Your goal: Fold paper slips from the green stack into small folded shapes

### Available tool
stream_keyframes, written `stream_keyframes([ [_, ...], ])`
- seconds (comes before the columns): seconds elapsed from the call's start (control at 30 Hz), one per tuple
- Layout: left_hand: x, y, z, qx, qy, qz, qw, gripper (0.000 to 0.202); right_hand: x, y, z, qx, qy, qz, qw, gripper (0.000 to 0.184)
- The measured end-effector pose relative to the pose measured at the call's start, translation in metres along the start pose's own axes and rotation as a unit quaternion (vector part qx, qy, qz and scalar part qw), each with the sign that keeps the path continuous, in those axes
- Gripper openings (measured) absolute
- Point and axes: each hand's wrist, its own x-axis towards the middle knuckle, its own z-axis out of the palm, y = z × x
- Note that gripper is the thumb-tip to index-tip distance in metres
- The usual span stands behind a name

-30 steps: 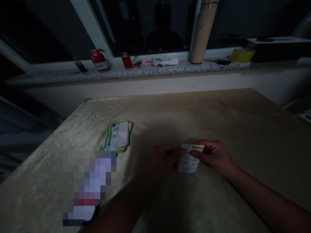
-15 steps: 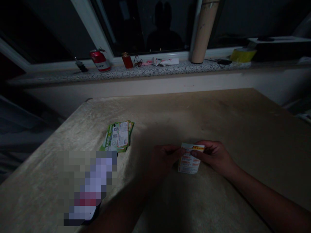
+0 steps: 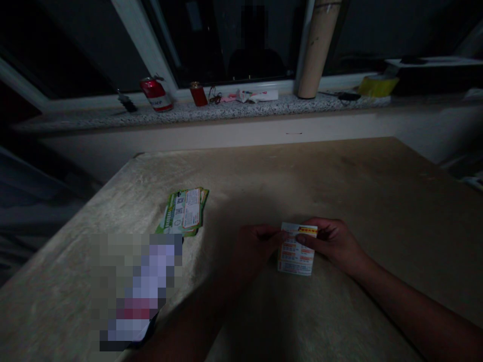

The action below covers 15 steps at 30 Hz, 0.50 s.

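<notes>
Between my two hands is a small printed leaflet (image 3: 296, 259), white with orange text blocks and a yellow strip near its top right. My left hand (image 3: 260, 244) pinches its upper left edge, thumb on the front. On the upper right edge my right hand (image 3: 335, 241) grips it, the thumb lying across the printing and the fingers behind. To the left, a fanned pile of green and white printed cards (image 3: 183, 211) lies on the table. The leaflet's back is hidden.
A pixelated phone-like object (image 3: 147, 286) lies on the table (image 3: 339, 171) beside my left forearm. Along the granite sill (image 3: 151, 116) stand a red can (image 3: 156, 95), a red lighter-like item (image 3: 198, 94), a cardboard tube (image 3: 319, 50) and a roll of yellow tape (image 3: 377, 86).
The leaflet's lower part now hangs flatter and faces me more squarely, its bottom edge slightly lower. Both hands keep their hold in nearly the same place.
</notes>
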Motion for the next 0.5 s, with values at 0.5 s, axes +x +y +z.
stream_keyframes([
  [0.5, 0.0016, -0.0024, -0.0006, 0.012, 0.005, -0.008, 1.000, 0.027, 0.0007, -0.0003, -0.0002, -0.004, 0.000, -0.001, 1.000, 0.017],
])
